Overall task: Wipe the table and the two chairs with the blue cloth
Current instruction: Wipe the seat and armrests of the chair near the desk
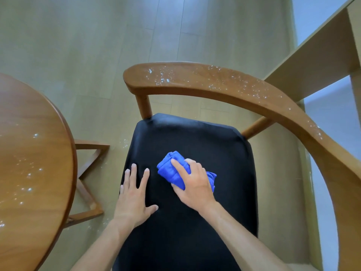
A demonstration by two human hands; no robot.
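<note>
The blue cloth (175, 171) lies bunched up on the black seat (195, 145) of the chair, a little left of the seat's middle. The person's right hand (192, 182) covers the near part of the cloth, fingers curled over it and thumb along its left side, gripping it against the seat; a fold of blue sticks out from under the hand on the right. The left hand (134, 194) rests flat on the seat just beside the cloth, near the seat's left edge, its fingers straight and spread, holding nothing. Both bare forearms reach in from the bottom of the view. The chair's curved wooden backrest (214, 83) arcs over the far side of the seat and sweeps down the right; white specks are scattered along its top. To the left stands the round wooden table (29, 153), its top also dotted with white specks, with part of its wooden base (88, 169) showing beneath the edge. A pale wooden floor (78, 45) lies under everything, and a light wooden shelf (316, 55) stands at the upper right.
</note>
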